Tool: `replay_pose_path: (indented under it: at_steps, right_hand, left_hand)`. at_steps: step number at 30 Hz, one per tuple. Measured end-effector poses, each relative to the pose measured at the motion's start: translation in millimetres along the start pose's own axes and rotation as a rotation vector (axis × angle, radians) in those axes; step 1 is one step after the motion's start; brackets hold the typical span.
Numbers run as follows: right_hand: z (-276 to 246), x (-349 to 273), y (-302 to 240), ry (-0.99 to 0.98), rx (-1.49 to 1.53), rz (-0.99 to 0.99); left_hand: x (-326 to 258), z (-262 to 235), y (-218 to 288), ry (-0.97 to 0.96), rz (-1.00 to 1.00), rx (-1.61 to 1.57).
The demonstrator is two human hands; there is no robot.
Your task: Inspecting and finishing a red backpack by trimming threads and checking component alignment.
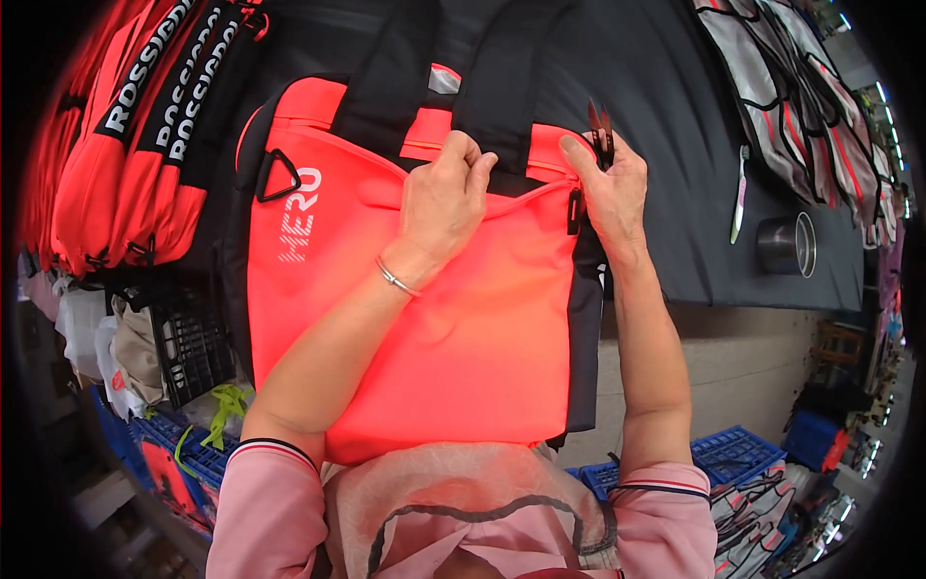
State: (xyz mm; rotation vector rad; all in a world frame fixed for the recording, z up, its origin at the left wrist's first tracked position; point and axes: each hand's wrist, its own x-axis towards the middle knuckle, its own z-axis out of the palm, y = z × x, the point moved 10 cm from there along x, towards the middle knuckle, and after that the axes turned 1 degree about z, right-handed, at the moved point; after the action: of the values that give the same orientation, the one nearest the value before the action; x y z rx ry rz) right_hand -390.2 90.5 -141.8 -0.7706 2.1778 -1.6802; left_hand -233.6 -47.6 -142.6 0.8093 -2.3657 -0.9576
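"Over the bag's [424, 376] upper right corner, what's the right hand [612, 188] doing?"

"Its fingers are closed around the scissors [605, 145], with the tips pointing away from the person. Its thumb lies over the bag's edge, and seems to press there."

"And the left hand [444, 198]?"

"Nearer the middle of that same edge, beside a black strap [492, 82]. Fingers curled in, thumb out to the right; whether cloth is pinched underneath, I can't tell."

"So which is nearer the corner?"

"The right, clearly. I'd say that's what counts: the scissors sit just beyond the corner, while the left hand is across the edge from them. The zip pull [575, 210] hangs just below the right hand."

"How does the bag lie?"

"Front face up, long axis running away from the person, straps at the far end. Its near part reaches past the edge of the dark table [666, 232]."

"What else is around?"

"Red bags [125, 193] heaped at left, grey pieces [772, 87] at far right, a brush [740, 198] and metal cup [785, 245] well to the right. Below are pale floor [723, 372] and a blue crate [738, 452]."
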Motion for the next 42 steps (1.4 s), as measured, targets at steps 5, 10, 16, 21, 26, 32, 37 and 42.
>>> replay_pose_path:
  at_steps: [5, 10, 16, 21, 26, 32, 37, 42]
  right_hand:
    - [0.3, 1.6, 1.6, 0.002, 0.005, -0.002]
    - [-1.7, 0.5, 1.0, 0.02, 0.022, -0.013]
    - [-3.2, -3.0, -8.2, 0.07, -0.06, -0.113]
    - [-8.3, -0.2, -1.8, 0.074, -0.039, -0.056]
    - [-3.3, -1.0, -0.3, 0.059, -0.004, -0.011]
    - [-11.4, 0.7, 6.8, 0.093, -0.088, 0.002]
    - [-6.7, -7.4, -7.7, 0.118, -0.075, -0.089]
    - [-8.5, -7.6, -2.3, 0.111, -0.097, -0.062]
  left_hand:
    - [-12.4, -7.1, 30.6, 0.134, 0.392, -0.085]
    - [-11.8, 5.4, 48.5, 0.067, 0.533, 0.155]
    - [-2.2, 21.0, 47.8, 0.038, 0.584, 0.259]
    - [9.5, -0.6, 22.0, 0.195, 0.335, -0.086]
    - [-1.3, -7.2, 29.8, 0.039, 0.338, 0.087]
    - [-46.4, -21.7, 31.7, -0.341, 0.523, 0.721]
    - [-66.1, -35.0, 28.3, -0.193, 0.538, 0.597]
    - [-57.6, -45.2, 10.7, -0.225, 0.327, 0.528]
